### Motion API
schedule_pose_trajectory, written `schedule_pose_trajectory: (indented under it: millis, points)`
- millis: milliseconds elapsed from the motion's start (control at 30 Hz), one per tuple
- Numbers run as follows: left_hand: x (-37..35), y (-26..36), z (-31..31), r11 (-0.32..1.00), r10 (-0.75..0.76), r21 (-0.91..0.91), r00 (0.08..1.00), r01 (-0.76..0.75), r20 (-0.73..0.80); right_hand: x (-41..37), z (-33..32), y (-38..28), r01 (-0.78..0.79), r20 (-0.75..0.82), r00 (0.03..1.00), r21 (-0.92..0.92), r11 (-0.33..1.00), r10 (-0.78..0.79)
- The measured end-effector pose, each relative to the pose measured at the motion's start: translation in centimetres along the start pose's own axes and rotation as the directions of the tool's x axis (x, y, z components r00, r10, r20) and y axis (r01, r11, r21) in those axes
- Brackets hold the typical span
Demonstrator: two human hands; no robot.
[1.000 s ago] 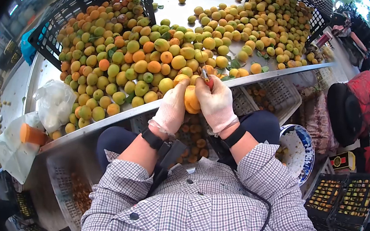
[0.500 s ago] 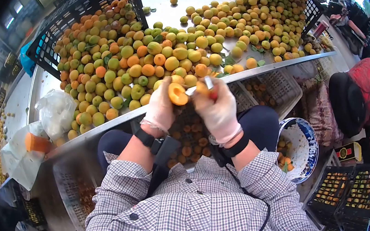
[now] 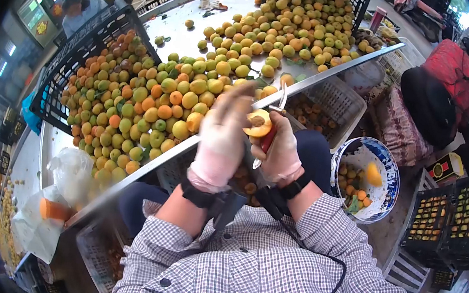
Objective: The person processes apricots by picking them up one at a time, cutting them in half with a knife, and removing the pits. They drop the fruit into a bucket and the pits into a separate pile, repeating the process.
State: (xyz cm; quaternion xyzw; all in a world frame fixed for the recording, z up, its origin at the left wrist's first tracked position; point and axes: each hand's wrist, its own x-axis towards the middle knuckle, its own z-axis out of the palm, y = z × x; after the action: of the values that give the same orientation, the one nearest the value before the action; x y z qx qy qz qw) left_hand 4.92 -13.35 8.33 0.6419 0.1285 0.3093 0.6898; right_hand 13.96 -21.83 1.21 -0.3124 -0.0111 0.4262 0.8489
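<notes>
My left hand (image 3: 218, 144), smeared by motion, is raised at the metal table's edge with its fingers stretched out and no fruit visible in them. Close on its right, my right hand (image 3: 281, 149) is closed round a red-handled tool (image 3: 268, 140) with a metal tip. A cut apricot half (image 3: 259, 124), its hollow or pit facing up, sits between the hands against the right fingers. A blurred orange piece (image 3: 374, 175) shows over the blue-and-white bowl (image 3: 391, 192), which holds several apricots.
Loose apricots (image 3: 152, 101) cover much of the metal table (image 3: 178, 28), spilling from a black crate (image 3: 56, 75). Grey crates (image 3: 350, 111) stand below its edge. Black trays (image 3: 427, 220) of fruit lie at right, plastic bags (image 3: 70, 173) at left. A person (image 3: 81, 13) is behind the table.
My left hand has let go of the apricot half it held. A cut half now shows at my right hand, and a blurred orange piece has appeared over the bowl. The view has shifted.
</notes>
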Motion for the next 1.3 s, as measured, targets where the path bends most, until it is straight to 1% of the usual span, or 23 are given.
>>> schedule_pose_trajectory:
  millis: [67, 100, 133, 167, 200, 233, 267, 400, 467, 567, 600, 633, 667, 733, 833, 867, 900, 1000, 1100, 1133, 1200, 1233, 1300]
  points:
    - [0.1, -1.2, -1.5, 0.990, -0.139, -0.029, 0.979, 0.136, -0.147, -0.8, -0.3, -0.8, 0.032, 0.029, 0.999, -0.106, 0.994, -0.029]
    - [-0.2, -2.0, -1.9, 0.990, -0.137, -0.025, 0.980, 0.135, -0.144, -1.3, -0.1, -1.1, 0.034, 0.030, 0.999, -0.102, 0.994, -0.031]
    - [-0.6, -2.7, -2.2, 0.974, 0.034, 0.225, 0.999, -0.031, -0.009, -1.6, 0.1, -1.4, 0.041, 0.052, 0.998, -0.149, 0.988, -0.034]
    - [-0.9, -3.0, -2.1, 0.873, 0.168, 0.434, 0.972, -0.223, 0.162, -1.9, 0.2, -1.6, 0.050, 0.074, 0.997, -0.195, 0.980, -0.036]
    - [-1.2, -3.3, -1.9, 0.949, 0.078, 0.289, 0.981, -0.128, 0.179, -2.0, 0.2, -1.8, 0.051, 0.078, 0.996, -0.193, 0.980, -0.037]
    - [-1.1, -3.7, -1.1, 0.994, -0.083, 0.072, 0.994, 0.078, 0.070, -2.1, 0.0, -2.1, 0.088, 0.095, 0.993, -0.226, 0.970, -0.068]
    - [-1.0, -3.4, -0.1, 0.951, -0.263, -0.167, 0.965, 0.260, 0.003, -2.3, -0.1, -2.4, 0.127, 0.111, 0.989, -0.259, 0.958, -0.101]
    - [-1.1, -2.6, 2.2, 0.949, -0.283, -0.158, 0.958, 0.273, -0.045, -3.7, -0.5, -4.6, 0.191, 0.148, 0.977, -0.301, 0.934, -0.152]
    - [-1.1, -2.5, 3.3, 0.972, -0.224, 0.043, 0.966, 0.231, -0.131, -4.2, -1.1, -5.4, 0.219, 0.146, 0.974, -0.386, 0.896, -0.175]
    - [-0.4, -4.7, 4.2, 0.905, 0.044, 0.426, 0.990, 0.017, -0.133, -5.4, -1.9, -6.3, 0.282, 0.130, 0.959, -0.417, 0.864, -0.250]
    - [-0.3, -4.7, 5.1, 0.933, 0.051, 0.359, 0.994, -0.014, -0.092, -5.2, -2.7, -6.3, 0.368, 0.164, 0.930, -0.372, 0.852, -0.330]
    - [0.2, -6.5, 5.5, 0.937, 0.130, 0.333, 0.989, -0.101, -0.068, -5.2, -3.6, -6.5, 0.318, 0.109, 0.948, -0.391, 0.864, -0.300]
    - [0.2, -5.5, 6.9, 0.865, 0.235, 0.460, 0.972, -0.201, -0.019, -5.9, -3.5, -7.7, 0.317, 0.103, 0.947, -0.454, 0.833, -0.304]
    - [0.4, -5.7, 9.0, 0.772, 0.366, 0.542, 0.930, -0.331, 0.047, -6.6, -4.4, -8.9, 0.376, 0.109, 0.922, -0.476, 0.795, -0.371]
    - [0.5, -5.1, 11.8, 0.731, 0.426, 0.518, 0.890, -0.445, 0.163, -8.2, -4.4, -10.9, 0.456, 0.083, 0.870, -0.513, 0.728, -0.487]
    - [0.4, -4.6, 12.4, 0.620, 0.534, 0.528, 0.805, -0.581, 0.258, -8.1, -5.0, -11.4, 0.488, 0.069, 0.841, -0.524, 0.698, -0.537]
    - [0.2, -4.4, 13.0, 0.638, 0.524, 0.504, 0.808, -0.582, 0.269, -8.0, -5.4, -11.8, 0.519, 0.057, 0.810, -0.533, 0.668, -0.584]
    - [0.3, -4.6, 12.9, 0.648, 0.509, 0.497, 0.813, -0.577, 0.281, -8.5, -6.1, -13.3, 0.448, -0.038, 0.828, -0.556, 0.700, -0.560]
    - [1.6, -4.9, 10.9, 0.727, 0.419, 0.502, 0.882, -0.468, 0.217, -7.9, -6.0, -13.3, 0.464, -0.057, 0.822, -0.512, 0.723, -0.567]
    - [1.9, -4.6, 10.1, 0.767, 0.310, 0.540, 0.937, -0.348, 0.163, -7.6, -5.9, -13.3, 0.463, -0.077, 0.824, -0.480, 0.745, -0.562]
    - [3.2, -4.5, 8.9, 0.792, 0.249, 0.554, 0.965, -0.255, 0.087, -6.9, -4.8, -12.9, 0.466, -0.055, 0.832, -0.470, 0.749, -0.552]
    - [3.8, -4.7, 8.5, 0.830, 0.248, 0.506, 0.968, -0.236, 0.046, -6.5, -4.3, -12.6, 0.452, -0.033, 0.848, -0.475, 0.755, -0.529]
    - [4.7, -3.4, 8.0, 0.802, 0.320, 0.526, 0.947, -0.282, 0.021, -6.0, -2.7, -12.3, 0.416, -0.002, 0.878, -0.488, 0.767, -0.478]
